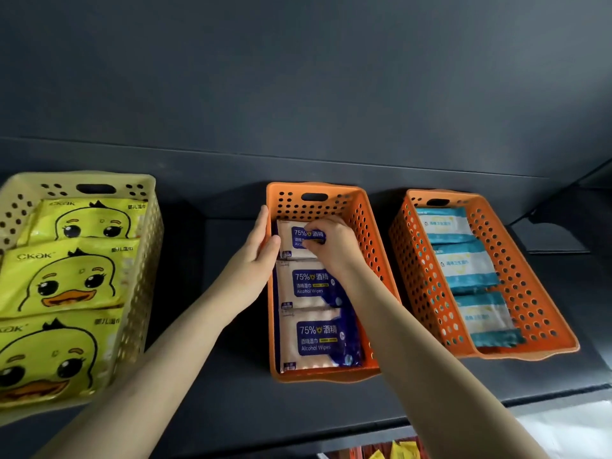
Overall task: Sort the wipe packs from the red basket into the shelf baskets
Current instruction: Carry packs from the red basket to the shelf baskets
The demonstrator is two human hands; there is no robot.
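Note:
Three baskets stand on a dark shelf. The middle orange basket [364, 207] holds three blue-and-white alcohol wipe packs in a row. My right hand [331, 243] reaches into it and pinches the rearmost alcohol wipe pack [291, 240]. My left hand [256, 256] grips that basket's left wall, fingers over the rim and touching the same pack. The yellow basket [145, 233] at left holds three yellow duck wipe packs [73, 279]. The right orange basket [536, 293] holds three teal-and-white wipe packs [467, 266]. The red basket is out of view.
The shelf's dark back wall rises behind the baskets. The shelf's front edge [331, 438] runs along the bottom, with yellow and orange items [397, 452] peeking below it. A pale surface [569, 425] shows at the bottom right.

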